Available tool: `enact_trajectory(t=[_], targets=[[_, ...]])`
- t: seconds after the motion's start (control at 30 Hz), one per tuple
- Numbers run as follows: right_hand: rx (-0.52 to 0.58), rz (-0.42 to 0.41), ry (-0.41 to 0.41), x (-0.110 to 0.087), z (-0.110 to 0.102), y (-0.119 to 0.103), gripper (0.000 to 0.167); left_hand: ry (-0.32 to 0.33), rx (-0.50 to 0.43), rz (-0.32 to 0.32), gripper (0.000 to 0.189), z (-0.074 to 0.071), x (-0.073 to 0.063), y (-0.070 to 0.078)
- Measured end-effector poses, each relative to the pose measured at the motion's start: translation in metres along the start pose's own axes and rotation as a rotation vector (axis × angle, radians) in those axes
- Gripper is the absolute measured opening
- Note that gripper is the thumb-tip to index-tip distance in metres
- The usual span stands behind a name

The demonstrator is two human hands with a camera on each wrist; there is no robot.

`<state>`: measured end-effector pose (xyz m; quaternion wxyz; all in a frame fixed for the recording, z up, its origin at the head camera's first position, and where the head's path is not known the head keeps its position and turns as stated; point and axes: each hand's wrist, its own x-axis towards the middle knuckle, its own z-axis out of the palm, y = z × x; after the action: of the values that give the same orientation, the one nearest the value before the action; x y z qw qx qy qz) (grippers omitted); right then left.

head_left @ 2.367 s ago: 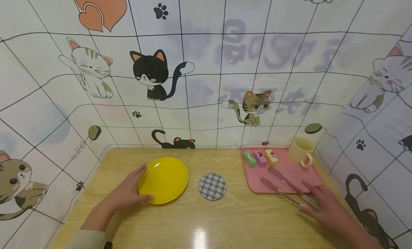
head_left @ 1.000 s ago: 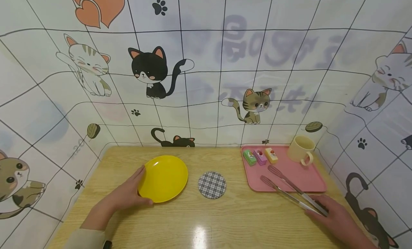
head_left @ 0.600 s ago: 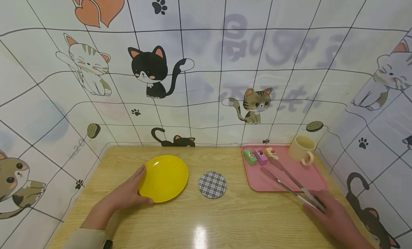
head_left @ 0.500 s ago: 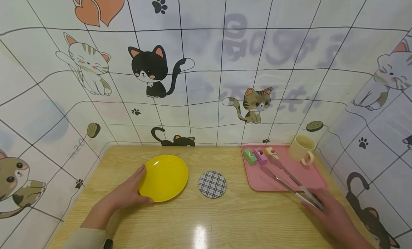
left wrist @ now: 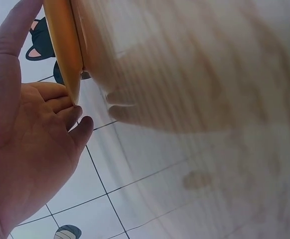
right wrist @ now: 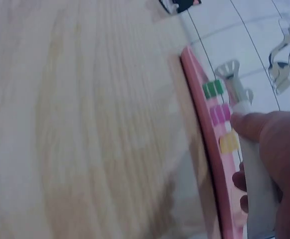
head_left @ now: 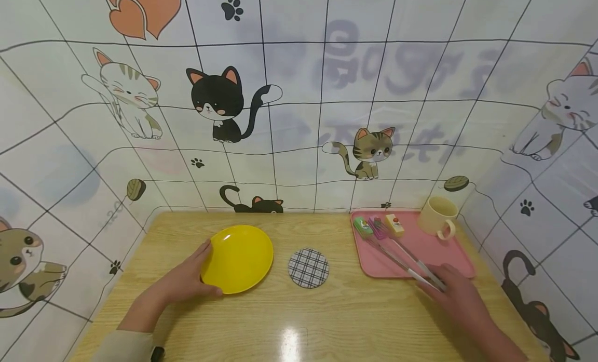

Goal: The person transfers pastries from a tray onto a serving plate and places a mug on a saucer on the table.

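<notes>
My left hand (head_left: 184, 276) holds the left rim of a yellow plate (head_left: 240, 260), thumb at the near edge and fingers along the far side. In the left wrist view the plate (left wrist: 65, 45) shows edge-on between thumb and fingers. My right hand (head_left: 453, 292) grips metal tongs (head_left: 411, 260) by their handles, arms spread apart. Their slotted tips overlap the green toy cake (head_left: 362, 226) and the purple toy cake (head_left: 376, 232). A yellow toy cake (head_left: 394, 224) sits just right of them. All three are on a pink tray (head_left: 448, 255).
A cream mug (head_left: 436, 216) stands at the tray's back right corner. Between plate and tray lies a round checked coaster (head_left: 308, 268) on the wooden table (head_left: 261, 325). A cat-patterned sheet (head_left: 299, 118) rises behind and along both sides.
My right hand first took hold of the tongs, then brought them forward over the tray. Lately the tips swung left from the yellow cake to the purple and green ones. My left hand stays put.
</notes>
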<state>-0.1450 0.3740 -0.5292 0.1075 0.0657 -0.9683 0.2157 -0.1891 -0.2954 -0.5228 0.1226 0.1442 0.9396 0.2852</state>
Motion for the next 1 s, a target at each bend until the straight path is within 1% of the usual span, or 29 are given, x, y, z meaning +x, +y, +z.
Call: enact_trajectory(t=[0.2,0.27,0.43,0.6,0.7,0.87,1.0], targets=[[0.011,-0.057,0.063,0.005,0.005,-0.009,0.038,-0.001,0.001,-0.006,0.138,0.001,0.001,-0.001],[0.009,-0.058,0.06,0.008,0.006,-0.012,0.038,0.0,0.0,-0.003,0.138,0.001,0.001,-0.001],[-0.01,-0.038,0.02,0.014,0.01,-0.021,0.042,0.001,0.002,-0.002,0.139,0.001,0.002,-0.001],[-0.03,-0.038,0.025,0.018,0.014,-0.025,0.04,0.005,0.011,-0.001,0.138,0.001,0.002,-0.001],[-0.031,-0.012,0.013,0.019,0.017,-0.024,0.037,0.007,0.014,0.002,0.139,0.0,0.002,0.0],[-0.031,0.051,-0.016,0.02,0.02,-0.023,0.037,0.009,0.015,0.01,0.138,0.0,0.001,0.002],[-0.035,0.067,-0.017,0.021,0.02,-0.025,0.039,0.006,0.017,0.003,0.138,-0.001,0.001,0.001]])
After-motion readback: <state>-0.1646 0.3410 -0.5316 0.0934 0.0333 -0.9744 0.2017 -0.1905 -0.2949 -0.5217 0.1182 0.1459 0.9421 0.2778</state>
